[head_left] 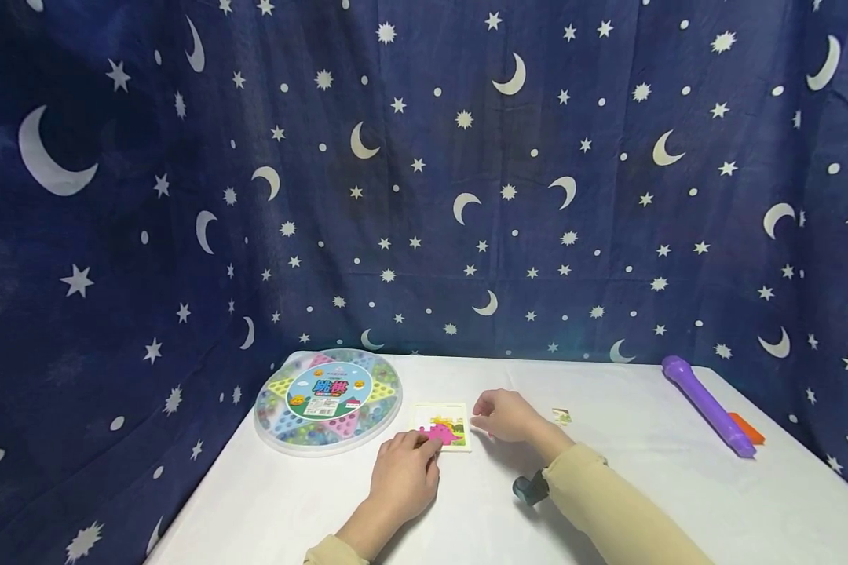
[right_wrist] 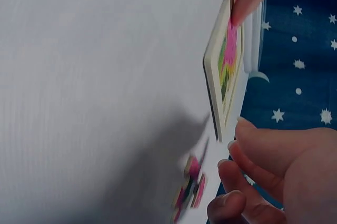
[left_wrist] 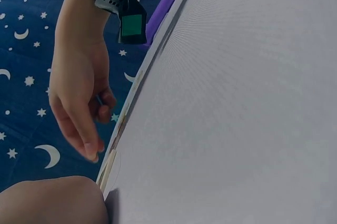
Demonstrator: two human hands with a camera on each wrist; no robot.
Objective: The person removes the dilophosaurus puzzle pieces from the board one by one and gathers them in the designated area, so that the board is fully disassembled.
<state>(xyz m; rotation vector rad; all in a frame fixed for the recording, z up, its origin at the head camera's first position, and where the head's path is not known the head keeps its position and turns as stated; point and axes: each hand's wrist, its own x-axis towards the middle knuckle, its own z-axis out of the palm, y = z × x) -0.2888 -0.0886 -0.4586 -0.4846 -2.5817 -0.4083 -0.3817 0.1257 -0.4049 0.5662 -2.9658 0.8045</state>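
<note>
A small white-framed jigsaw puzzle [head_left: 459, 449] with a pink dinosaur picture lies flat on the table. My left hand [head_left: 403, 475] rests at its lower left, a fingertip touching the pink part of the picture. Just right of the frame hovers my right hand [head_left: 506, 416], its fingers loosely bent. The right wrist view shows nothing between that hand's [right_wrist: 263, 171] thumb and fingertips. A blurred pink-and-dark puzzle piece [right_wrist: 194, 167] appears near those fingertips, apart from them in that view. Beyond the right wrist lies another small printed piece [head_left: 561, 416].
A round Chinese checkers set [head_left: 378, 392] with marbles sits at the table's left. Toward the right edge lies a purple tube [head_left: 707, 404], partly over an orange flat thing [head_left: 747, 429]. A dark wrist camera [head_left: 530, 488] hangs below the right sleeve. Star-printed cloth [head_left: 424, 196] stands behind the white table.
</note>
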